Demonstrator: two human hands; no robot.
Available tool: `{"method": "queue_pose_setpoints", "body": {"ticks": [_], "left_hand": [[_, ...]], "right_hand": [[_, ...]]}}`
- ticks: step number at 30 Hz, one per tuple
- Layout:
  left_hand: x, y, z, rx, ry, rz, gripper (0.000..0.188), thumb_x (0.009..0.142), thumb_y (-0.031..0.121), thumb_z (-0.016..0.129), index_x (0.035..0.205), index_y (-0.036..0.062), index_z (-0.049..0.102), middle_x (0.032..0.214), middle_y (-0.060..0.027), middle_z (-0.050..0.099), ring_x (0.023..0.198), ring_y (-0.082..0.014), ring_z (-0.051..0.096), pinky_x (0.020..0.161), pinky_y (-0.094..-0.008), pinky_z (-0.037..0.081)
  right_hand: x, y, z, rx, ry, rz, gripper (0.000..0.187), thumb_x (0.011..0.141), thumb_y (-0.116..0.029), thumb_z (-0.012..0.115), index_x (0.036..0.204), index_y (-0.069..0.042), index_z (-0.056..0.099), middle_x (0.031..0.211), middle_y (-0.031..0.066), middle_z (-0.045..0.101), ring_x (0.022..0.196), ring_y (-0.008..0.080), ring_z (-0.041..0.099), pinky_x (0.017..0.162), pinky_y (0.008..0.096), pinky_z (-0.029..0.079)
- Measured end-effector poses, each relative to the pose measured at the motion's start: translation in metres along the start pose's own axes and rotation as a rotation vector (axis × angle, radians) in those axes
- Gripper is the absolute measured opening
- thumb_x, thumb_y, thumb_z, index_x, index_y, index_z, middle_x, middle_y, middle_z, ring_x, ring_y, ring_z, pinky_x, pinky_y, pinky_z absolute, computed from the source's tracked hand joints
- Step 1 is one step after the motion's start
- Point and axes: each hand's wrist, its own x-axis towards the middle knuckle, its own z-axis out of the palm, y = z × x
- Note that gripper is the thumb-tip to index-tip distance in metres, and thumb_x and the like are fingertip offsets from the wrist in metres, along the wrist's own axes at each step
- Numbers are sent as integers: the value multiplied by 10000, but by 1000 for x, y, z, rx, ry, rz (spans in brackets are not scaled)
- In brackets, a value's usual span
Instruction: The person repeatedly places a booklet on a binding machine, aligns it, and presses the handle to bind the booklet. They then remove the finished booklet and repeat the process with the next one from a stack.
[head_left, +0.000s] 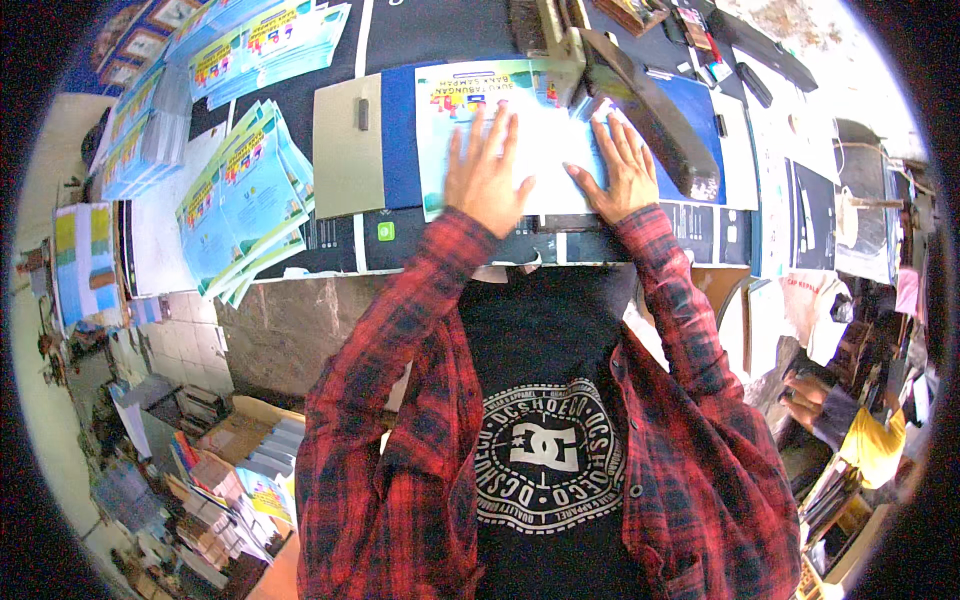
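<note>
A light-blue printed sheet or open booklet with a colourful picture lies flat on the worktable. My left hand rests palm down on its left part, fingers stretched out. On its right side lies my right hand, also flat with the fingers apart. A long dark metal arm of a tabletop device, which looks like a long-reach stapler, slants over the sheet's right part and beyond my right fingers. Beneath the sheet is a board with a blue strip and a beige panel.
Loose matching booklets fan out at the left, reaching the table's front edge. Taller booklet stacks stand farther left. Small tools lie at the back right. Another person's hand shows at the right. Boxes of paper fill the lower left.
</note>
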Motion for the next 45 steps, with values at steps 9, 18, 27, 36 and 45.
{"method": "queue_pose_setpoints", "body": {"ticks": [9, 18, 27, 36, 45], "left_hand": [[-5, 7, 34, -57, -34, -75, 785, 944, 538, 463, 1482, -20, 336, 1586, -168, 264, 1473, -335, 226, 1181, -531, 163], [-5, 6, 27, -5, 10, -86, 749, 918, 512, 536, 1433, -17, 414, 1559, -165, 322, 1449, -318, 284, 1166, -521, 200], [-9, 9, 30, -42, 26, -99, 757, 877, 476, 593, 1421, -25, 431, 1547, -172, 340, 1450, -317, 275, 1168, -518, 174], [-9, 3, 35, 3, 14, -94, 780, 941, 546, 463, 1470, -18, 364, 1571, -154, 307, 1457, -323, 270, 1171, -526, 176], [-10, 4, 33, -66, 5, -87, 793, 902, 500, 504, 1484, -14, 340, 1586, -162, 269, 1470, -330, 243, 1184, -526, 160]], "right_hand": [[50, 36, -65, 91, -6, -64, 522, 973, -246, 540, 1459, -105, 415, 1377, 189, 530, 1259, 361, 511, 1030, 404, 419], [79, -109, -159, -148, -173, -355, 532, 982, -302, 544, 1407, -7, 425, 1377, 288, 439, 1257, 448, 470, 1056, 449, 384], [2, -92, -40, -7, 153, -142, 1005, 765, -350, 745, 1478, 117, 214, 1527, 346, 233, 1427, 473, 257, 1170, 501, 241], [79, -62, -183, 1078, -83, 190, 435, 981, -290, 547, 1323, -22, 572, 1314, 159, 603, 1146, 270, 605, 952, 372, 461], [13, 121, -4, 543, -118, 621, 565, 886, -531, 630, 1217, -73, 643, 1020, 16, 661, 859, 122, 575, 716, 223, 437]]}}
